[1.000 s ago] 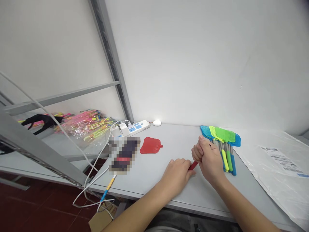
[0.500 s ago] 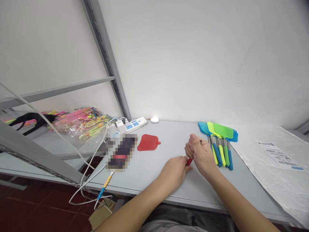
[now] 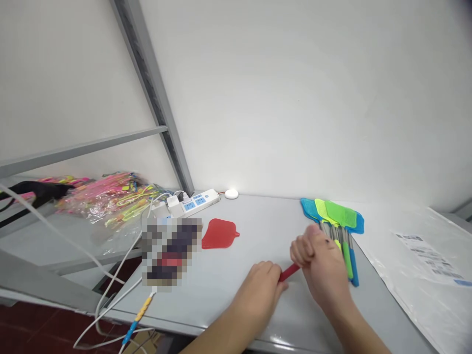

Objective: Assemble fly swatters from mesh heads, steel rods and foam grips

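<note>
My left hand [image 3: 258,287] is closed around one end of a red fly swatter handle [image 3: 288,272]. Its other end runs into the closed fist of my right hand [image 3: 319,260], so only a short red stretch shows between the two hands. A small dark tip pokes out at the top of the right fist. To the left, a detached red swatter head [image 3: 220,234] lies flat, its short stem pointing right. Beside my right hand rest several assembled fly swatters [image 3: 341,215] in blue, yellow and green, heads toward the wall; the right hand hides some of their handles.
A white power strip [image 3: 199,202] and a small white round device [image 3: 231,194] sit by the wall. A blurred-out device [image 3: 171,253] with a cable is at left. Bagged colourful cords [image 3: 110,196] lie beyond the metal post [image 3: 155,93]. White plastic wrapping [image 3: 413,236] covers the right side.
My right hand has shifted right and down, away from the left, exposing more of the red handle. The camera view has tilted slightly, moving the scene downward.
</note>
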`<state>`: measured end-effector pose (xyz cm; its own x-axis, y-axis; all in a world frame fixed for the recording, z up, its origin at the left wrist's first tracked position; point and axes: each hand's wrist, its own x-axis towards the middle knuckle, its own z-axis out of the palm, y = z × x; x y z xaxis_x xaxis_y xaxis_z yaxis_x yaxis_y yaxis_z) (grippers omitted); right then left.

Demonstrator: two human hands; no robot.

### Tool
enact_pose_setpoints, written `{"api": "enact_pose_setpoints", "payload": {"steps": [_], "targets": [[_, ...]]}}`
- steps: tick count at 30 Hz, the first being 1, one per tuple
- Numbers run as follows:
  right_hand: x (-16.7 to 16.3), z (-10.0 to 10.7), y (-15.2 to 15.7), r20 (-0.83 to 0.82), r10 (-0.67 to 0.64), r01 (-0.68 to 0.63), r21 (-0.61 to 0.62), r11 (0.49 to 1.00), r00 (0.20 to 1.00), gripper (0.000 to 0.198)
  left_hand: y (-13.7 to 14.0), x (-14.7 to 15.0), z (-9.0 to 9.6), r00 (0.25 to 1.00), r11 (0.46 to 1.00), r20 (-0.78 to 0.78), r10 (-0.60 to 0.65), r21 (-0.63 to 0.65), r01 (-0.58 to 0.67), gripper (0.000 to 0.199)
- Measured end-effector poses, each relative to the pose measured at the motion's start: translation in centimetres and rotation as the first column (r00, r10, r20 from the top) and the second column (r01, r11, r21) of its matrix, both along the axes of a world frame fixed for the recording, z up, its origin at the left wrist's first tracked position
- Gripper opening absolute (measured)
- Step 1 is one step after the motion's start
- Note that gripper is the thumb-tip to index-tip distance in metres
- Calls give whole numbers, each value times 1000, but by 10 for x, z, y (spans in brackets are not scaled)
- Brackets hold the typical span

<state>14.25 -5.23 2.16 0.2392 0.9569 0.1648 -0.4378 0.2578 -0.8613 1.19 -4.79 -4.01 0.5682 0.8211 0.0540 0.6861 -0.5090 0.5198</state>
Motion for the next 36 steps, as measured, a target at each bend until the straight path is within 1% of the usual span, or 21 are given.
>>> {"api": "enact_pose_setpoints", "payload": {"steps": [3,4,6,8,10,11,12,14,16,18,21,23,26,29,30,31,33,36], "targets": [[18,13,0,-186,-162,147,-91,985,969,47,-1,-3,-2,999,999,33,18,36,-19,18],[23,16,0,-223,-204,180,-123,976,953,46,-1,-5,-2,999,998,53,8,55,-11,19],[31,19,2,-283,-240,196,-175,965,929,44,-1,-11,1,994,994,96,-44,101,34,18],[34,20,5,-335,-225,159,-213,964,915,41,0,-16,2,978,978,155,-143,174,116,15],[34,20,8,-370,-181,87,-257,962,911,37,0,-20,0,942,941,221,-252,283,185,15],[33,19,10,-384,-157,48,-279,959,910,36,0,-22,-2,923,922,250,-291,331,201,16],[31,19,12,-396,-136,13,-298,954,908,35,-1,-24,-4,908,909,275,-314,362,205,16],[25,19,17,-425,-105,-41,-322,946,899,33,-3,-29,-7,897,911,316,-309,370,183,17],[16,17,24,-452,-81,-79,-325,942,888,31,-7,-37,-8,894,927,347,-284,337,163,19],[4,15,32,-479,-38,-130,-314,941,877,28,-10,-47,-5,896,948,364,-254,276,157,22],[-20,13,43,-523,34,-216,-291,932,852,25,-15,-65,1,912,984,373,-169,122,132,29],[-37,12,50,-535,51,-238,-288,927,844,24,-17,-76,4,908,992,399,-123,31,121,32],[-60,14,59,-526,46,-226,-283,932,849,25,-16,-88,5,873,993,487,-14,-94,68,36],[-75,19,67,-491,24,-181,-275,944,871,26,-13,-95,5,831,964,537,146,-266,3,41],[-78,21,69,-480,9,-159,-272,949,877,26,-11,-96,5,816,952,547,186,-304,-12,43],[-80,22,70,-475,-8,-136,-268,954,880,25,-9,-97,5,800,946,560,216,-323,-29,44],[-81,24,73,-485,-46,-93,-258,962,873,23,-4,-99,6,770,944,584,258,-320,-74,44],[-78,20,74,-522,-93,-45,-246,968,848,21,3,-98,7,761,957,597,254,-266,-111,42]]}}
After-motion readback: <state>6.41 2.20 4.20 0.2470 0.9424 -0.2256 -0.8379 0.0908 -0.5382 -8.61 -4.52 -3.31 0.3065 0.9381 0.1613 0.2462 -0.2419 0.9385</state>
